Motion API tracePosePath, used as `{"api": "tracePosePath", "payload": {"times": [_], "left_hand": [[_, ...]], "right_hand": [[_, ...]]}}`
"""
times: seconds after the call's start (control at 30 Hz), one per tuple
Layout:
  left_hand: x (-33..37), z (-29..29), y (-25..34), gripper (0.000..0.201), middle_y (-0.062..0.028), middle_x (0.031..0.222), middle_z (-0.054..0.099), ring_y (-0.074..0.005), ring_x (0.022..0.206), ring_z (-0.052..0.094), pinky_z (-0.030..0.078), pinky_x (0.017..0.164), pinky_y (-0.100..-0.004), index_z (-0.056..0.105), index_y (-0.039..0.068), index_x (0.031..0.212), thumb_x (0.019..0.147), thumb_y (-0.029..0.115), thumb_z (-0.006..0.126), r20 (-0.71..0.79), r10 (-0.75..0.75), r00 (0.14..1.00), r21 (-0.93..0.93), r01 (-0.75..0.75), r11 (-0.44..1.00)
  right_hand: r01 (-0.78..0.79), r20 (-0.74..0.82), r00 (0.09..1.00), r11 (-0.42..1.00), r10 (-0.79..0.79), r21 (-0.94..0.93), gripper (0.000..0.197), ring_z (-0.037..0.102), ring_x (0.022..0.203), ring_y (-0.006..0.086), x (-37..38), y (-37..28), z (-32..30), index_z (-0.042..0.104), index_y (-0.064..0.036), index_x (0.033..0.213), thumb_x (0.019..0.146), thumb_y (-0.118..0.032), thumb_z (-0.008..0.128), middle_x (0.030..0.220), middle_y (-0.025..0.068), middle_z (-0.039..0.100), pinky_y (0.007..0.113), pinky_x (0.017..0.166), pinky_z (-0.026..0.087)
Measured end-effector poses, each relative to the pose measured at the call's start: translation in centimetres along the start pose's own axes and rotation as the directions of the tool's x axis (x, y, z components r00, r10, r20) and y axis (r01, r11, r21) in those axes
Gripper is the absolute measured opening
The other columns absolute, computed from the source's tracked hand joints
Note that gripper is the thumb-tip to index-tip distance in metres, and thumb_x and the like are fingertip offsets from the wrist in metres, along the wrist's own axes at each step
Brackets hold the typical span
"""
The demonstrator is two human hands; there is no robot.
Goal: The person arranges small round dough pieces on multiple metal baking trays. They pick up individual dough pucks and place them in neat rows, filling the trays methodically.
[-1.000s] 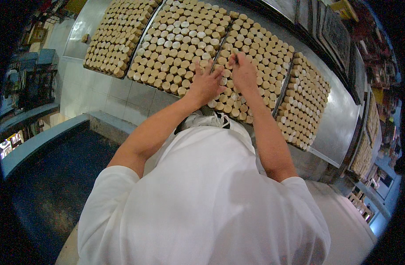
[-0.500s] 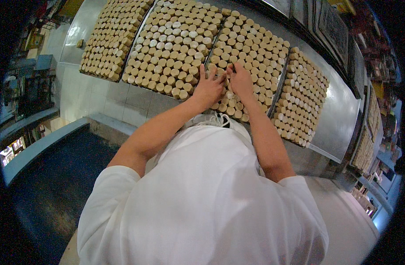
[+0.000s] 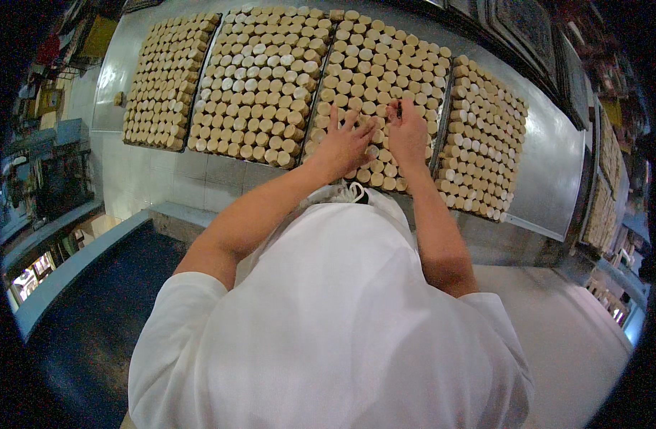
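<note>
Pale round dough pieces [image 3: 374, 66] stand in close rows on a dark tray in front of me. My left hand [image 3: 344, 145] lies over the near part of this tray with its fingers spread, the fingertips touching the pieces. Just right of it, my right hand [image 3: 408, 134] is over the same tray, fingers curled in and pressed together. A small dark spot shows between those fingertips; whether it is a thing or a gap, I cannot make out. The pieces directly under both hands are hidden.
More trays of dough pieces lie to the left [image 3: 253, 93] and right [image 3: 483, 136] on a shiny metal table [image 3: 553, 168]. One loose piece [image 3: 118, 99] sits at the far left. Dark empty trays [image 3: 524, 36] are stacked behind. A blue-edged low wall [image 3: 92, 261] stands at left.
The view has shifted a little, so the trays sit further left. My right hand has moved away from the left hand, to the right across the tray. The left hand stays on the pieces.
</note>
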State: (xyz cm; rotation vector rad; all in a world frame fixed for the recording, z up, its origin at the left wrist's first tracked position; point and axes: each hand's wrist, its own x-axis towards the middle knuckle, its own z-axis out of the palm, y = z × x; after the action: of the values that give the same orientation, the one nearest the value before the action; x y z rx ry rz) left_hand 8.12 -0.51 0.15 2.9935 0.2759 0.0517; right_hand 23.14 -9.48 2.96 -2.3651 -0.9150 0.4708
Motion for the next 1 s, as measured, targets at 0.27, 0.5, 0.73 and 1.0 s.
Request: {"api": "tracePosePath", "payload": {"times": [0.27, 0.5, 0.73, 1.0], "left_hand": [[1.7, -0.8, 1.5, 0.066, -0.0048, 0.161, 0.044, -0.0405, 0.151, 0.034, 0.012, 0.116, -0.0816, 0.063, 0.010, 0.143, 0.095, 0.055, 0.065, 0.146, 0.038, 0.989, -0.008, -0.038, 0.999], [2.7, 0.2, 2.9, 0.065, -0.0061, 0.157, 0.048, -0.0391, 0.152, 0.034, 0.015, 0.117, -0.0787, 0.061, 0.011, 0.145, 0.096, 0.055, 0.063, 0.224, 0.107, 0.969, 0.073, -0.126, 0.989], [3.6, 1.4, 3.7, 0.059, -0.0064, 0.158, 0.047, -0.0389, 0.152, 0.033, 0.016, 0.117, -0.0791, 0.066, 0.011, 0.139, 0.096, 0.051, 0.065, 0.101, 0.169, 0.980, -0.001, -0.170, 0.985], [5.5, 1.9, 5.0, 0.055, -0.0067, 0.156, 0.049, -0.0381, 0.153, 0.032, 0.012, 0.117, -0.0801, 0.066, 0.012, 0.140, 0.096, 0.046, 0.065, 0.064, 0.214, 0.975, -0.088, -0.208, 0.974]], "right_hand": [[0.016, -0.036, 0.999, 1.000, -0.016, -0.015, 0.018, 0.069, 0.090, 0.0436, 0.1, 1.4, -2.1, 0.061, -0.0047, 0.112, 0.101, -0.019, 0.065, 0.095, 0.0190, 0.073, 0.051, 0.075, 0.052], [-0.055, 0.074, 0.996, 0.998, 0.055, 0.010, 0.028, 0.068, 0.098, 0.0491, -0.8, 2.6, -2.3, 0.068, -0.0015, 0.111, 0.099, -0.026, 0.062, 0.101, 0.0279, 0.071, 0.057, 0.084, 0.054], [-0.086, -0.038, 0.996, 0.994, 0.084, -0.063, 0.018, 0.068, 0.086, 0.0447, -1.7, 5.3, -2.6, 0.061, -0.0047, 0.110, 0.103, -0.021, 0.062, 0.089, 0.0222, 0.071, 0.054, 0.070, 0.050], [-0.126, -0.292, 0.949, 0.992, 0.120, 0.000, 0.024, 0.069, 0.085, 0.0453, -1.0, 7.0, -4.0, 0.063, -0.0048, 0.108, 0.102, -0.028, 0.065, 0.086, 0.0210, 0.071, 0.052, 0.070, 0.052]]}}
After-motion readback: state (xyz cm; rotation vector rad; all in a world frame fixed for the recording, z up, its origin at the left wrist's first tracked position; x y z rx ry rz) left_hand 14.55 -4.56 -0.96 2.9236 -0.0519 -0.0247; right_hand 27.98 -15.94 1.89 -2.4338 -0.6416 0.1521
